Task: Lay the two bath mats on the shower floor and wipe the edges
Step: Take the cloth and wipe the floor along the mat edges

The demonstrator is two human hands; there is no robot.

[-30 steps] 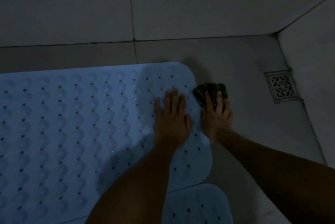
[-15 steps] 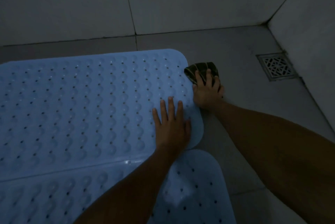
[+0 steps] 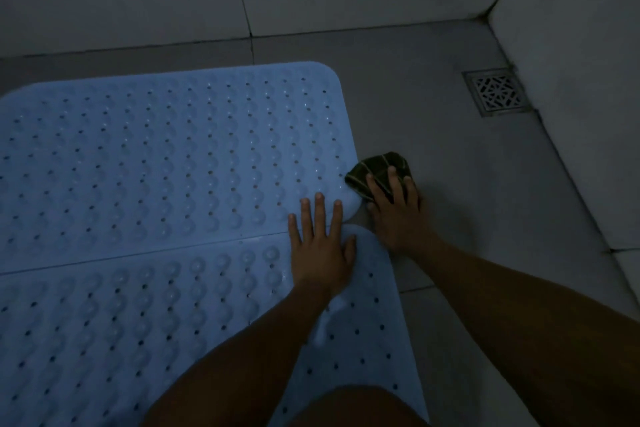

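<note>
Cloth (image 3: 375, 170) half hidden under right hand (image 3: 398, 215); 2 mats: far mat (image 3: 156, 163), near mat (image 3: 104, 322), cut off at left edge.

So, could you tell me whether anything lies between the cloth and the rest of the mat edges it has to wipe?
Nothing visible does. The right hand presses the cloth on the floor against the far mat edge. The left hand lies flat on the mats, inside the edge. The near mat edge toward the person has bare floor beside it.
</note>
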